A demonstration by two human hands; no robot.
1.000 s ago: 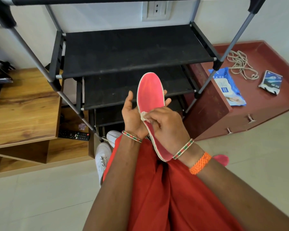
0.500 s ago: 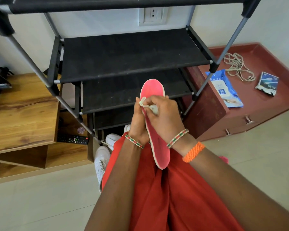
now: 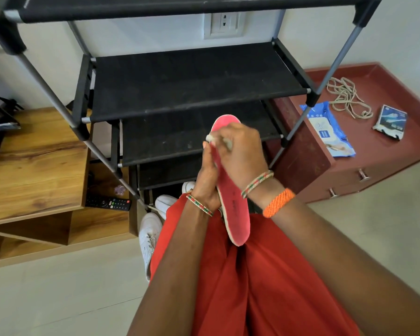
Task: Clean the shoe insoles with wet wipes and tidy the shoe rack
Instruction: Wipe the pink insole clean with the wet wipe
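Slid up toward the toe since a second ago: right hand (image 3: 240, 151), fingers curled around a crumpled wet wipe (image 3: 212, 139), pressing it near the top of the pink insole (image 3: 233, 204). Gripping that insole from behind at mid-length: left hand (image 3: 206, 180), fingers wrapped around its edge. Held upright over the red lap, in front of the black shoe rack (image 3: 194, 78). Behind the lap, by the rack's foot, white shoes (image 3: 150, 229). Lying on the maroon drawer unit (image 3: 374, 163) to the right: blue wipes pack (image 3: 327, 129), coiled cord (image 3: 347, 98), small packet (image 3: 389, 122). Resting on the wooden shelf at left: remote (image 3: 109, 204).
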